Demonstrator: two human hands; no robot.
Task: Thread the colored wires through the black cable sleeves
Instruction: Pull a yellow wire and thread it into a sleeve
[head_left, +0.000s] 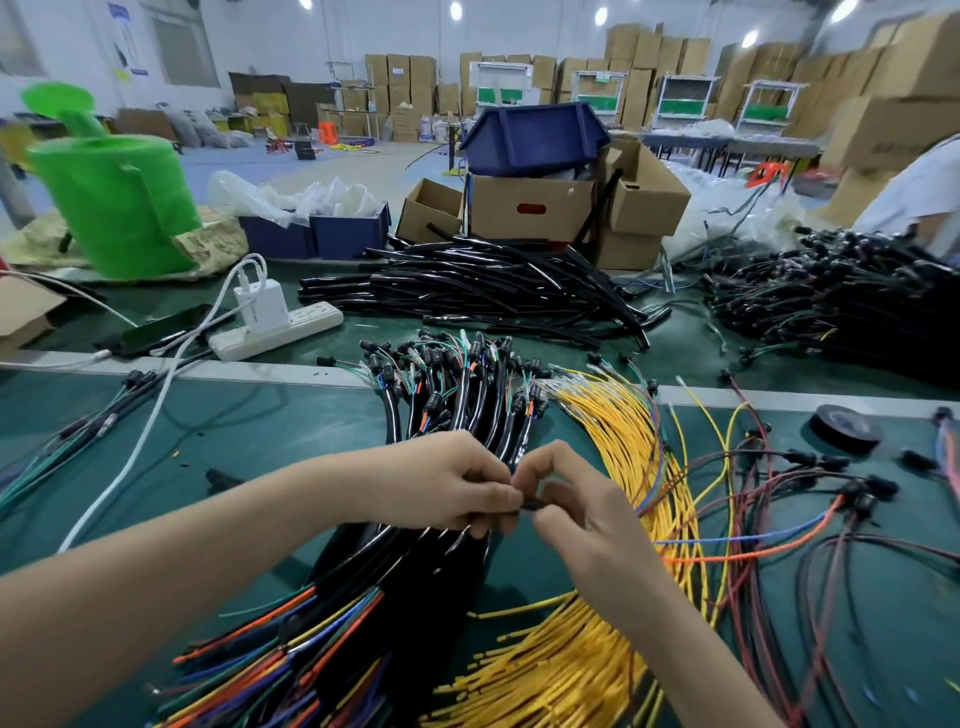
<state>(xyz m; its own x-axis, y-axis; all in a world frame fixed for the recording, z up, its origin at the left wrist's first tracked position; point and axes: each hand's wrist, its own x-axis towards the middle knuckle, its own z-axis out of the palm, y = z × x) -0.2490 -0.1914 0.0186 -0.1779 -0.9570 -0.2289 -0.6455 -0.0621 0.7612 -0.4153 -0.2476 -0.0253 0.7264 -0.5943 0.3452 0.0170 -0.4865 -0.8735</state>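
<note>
Left hand (447, 488) and right hand (576, 506) meet fingertip to fingertip, both pinching one glossy black sleeve (531, 503) above the sleeved bundle (447, 577) on the green mat (234, 431). Thin yellow wires (623, 441) fan out just to the right; smooth empty tubes (493, 291) lie heaped behind (carton (530, 208) print too blurred to read).

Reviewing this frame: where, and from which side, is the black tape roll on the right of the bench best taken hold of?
Grip the black tape roll across its outer rim, coming straight down from above. It lies flat on the green mat, hole up, with nothing on top. Probably favour its left side, as loose wires lie near its right.
</note>
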